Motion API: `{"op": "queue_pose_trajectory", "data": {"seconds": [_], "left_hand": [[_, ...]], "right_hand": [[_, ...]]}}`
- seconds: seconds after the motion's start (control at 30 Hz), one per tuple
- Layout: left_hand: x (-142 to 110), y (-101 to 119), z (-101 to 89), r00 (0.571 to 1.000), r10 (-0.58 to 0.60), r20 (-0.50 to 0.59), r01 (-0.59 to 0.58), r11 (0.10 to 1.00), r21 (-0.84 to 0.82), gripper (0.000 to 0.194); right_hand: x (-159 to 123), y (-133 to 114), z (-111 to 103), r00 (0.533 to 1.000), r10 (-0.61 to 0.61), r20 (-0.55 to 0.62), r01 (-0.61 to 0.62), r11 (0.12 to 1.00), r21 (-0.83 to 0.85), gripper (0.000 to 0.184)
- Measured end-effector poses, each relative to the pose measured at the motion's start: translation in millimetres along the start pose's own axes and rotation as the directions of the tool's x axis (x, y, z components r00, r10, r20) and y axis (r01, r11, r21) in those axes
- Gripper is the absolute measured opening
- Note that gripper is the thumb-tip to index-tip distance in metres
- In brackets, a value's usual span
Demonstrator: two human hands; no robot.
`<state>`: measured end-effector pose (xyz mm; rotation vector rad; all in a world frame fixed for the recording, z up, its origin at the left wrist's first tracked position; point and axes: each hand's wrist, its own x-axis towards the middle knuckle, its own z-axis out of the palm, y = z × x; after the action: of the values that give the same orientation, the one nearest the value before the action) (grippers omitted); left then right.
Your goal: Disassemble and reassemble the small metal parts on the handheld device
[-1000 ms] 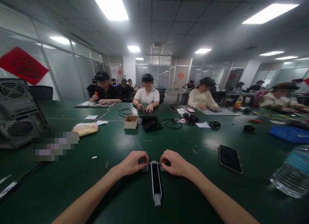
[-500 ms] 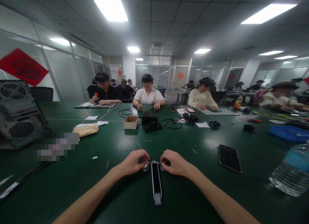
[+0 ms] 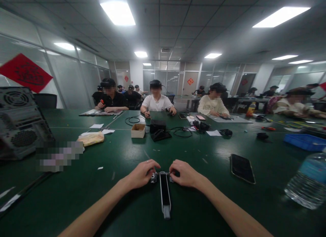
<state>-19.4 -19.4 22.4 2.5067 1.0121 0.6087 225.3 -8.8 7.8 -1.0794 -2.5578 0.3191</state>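
Straightened since the earlier frame, the index finger of the left hand now reaches out near the crossbar, while the right hand has barely shifted. The left hand's other fingers curl loosely beside a small metal part; whether they grip it, I cannot tell. On the far side, the right thumb and finger look pinched on the crossbar's other end (their tips hide most of it). Between the 2 hands, a narrow black-topped bar lies on the green table, running back toward the wearer. Judging by this, the step in hand is working the crossbar's ends; the next move probably calls for a fresh left pinch with the right kept steady.
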Motion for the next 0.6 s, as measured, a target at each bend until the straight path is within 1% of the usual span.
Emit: {"op": "queue_pose_trajectory", "data": {"seconds": [0.1, 0.2, 0.37, 0.47, 0.6], "left_hand": [[0, 4, -1.3, 0.999, 0.02, -0.03, -0.021, 0.999, -0.035, 0.036], [0, 1, 0.5, 0.998, 0.03, -0.055, -0.031, 0.999, -0.024, 0.037], [0, -5, 4.5, 0.999, 0.026, -0.024, -0.026, 1.0, 0.014, 0.041], [0, -5, 5.0, 0.998, 0.041, -0.037, -0.041, 0.999, 0.0, 0.041], [1, -7, 5.4, 0.996, 0.004, -0.089, -0.002, 1.0, 0.013, 0.038]], "right_hand": [[0, -1, -1, 1.0, -0.002, 0.001, 0.002, 1.0, -0.006, 0.008], [0, -1, -2, 1.0, 0.011, 0.011, -0.011, 1.0, 0.004, 0.009], [1, 0, 0, 1.0, -0.009, -0.006, 0.009, 1.0, -0.022, 0.008], [1, 0, 1, 1.0, -0.007, -0.003, 0.007, 1.0, -0.025, 0.009], [0, -1, -1, 1.0, 0.008, 0.008, -0.008, 1.0, -0.005, 0.009]]}}
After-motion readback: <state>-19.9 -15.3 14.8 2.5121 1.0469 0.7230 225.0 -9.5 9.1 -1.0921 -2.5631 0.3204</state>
